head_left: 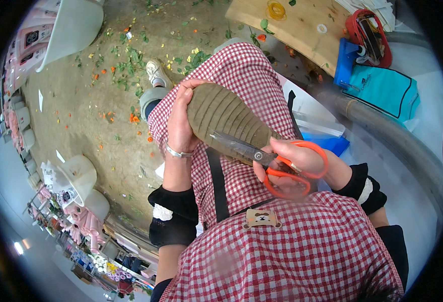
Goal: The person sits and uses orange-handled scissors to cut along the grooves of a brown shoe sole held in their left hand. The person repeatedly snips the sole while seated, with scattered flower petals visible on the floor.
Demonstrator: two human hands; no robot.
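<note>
Over my lap, my left hand (182, 118) grips the far left edge of what looks like a shoe, its olive-brown, ribbed sole (221, 113) turned up. The rest of it is hidden beneath. My right hand (302, 158) holds scissors (287, 189) with orange-red loop handles, thumb and fingers about the loops and pivot. The dark blades lie close together, pointing left over the sole's lower half. Whether the tips touch the grooves I cannot tell. A red-and-white checked apron (302, 241) covers my lap, with a black strap (217, 186) below the sole.
Leaves and orange petals (131, 65) litter the floor around a white sneaker (158, 73). To the far right stands a wooden board (302, 30) with rubber bands (276, 10), beside a red basket (370, 38), a turquoise bag (382, 90) and a grey pipe (377, 126). White tubs (75, 32) stand left.
</note>
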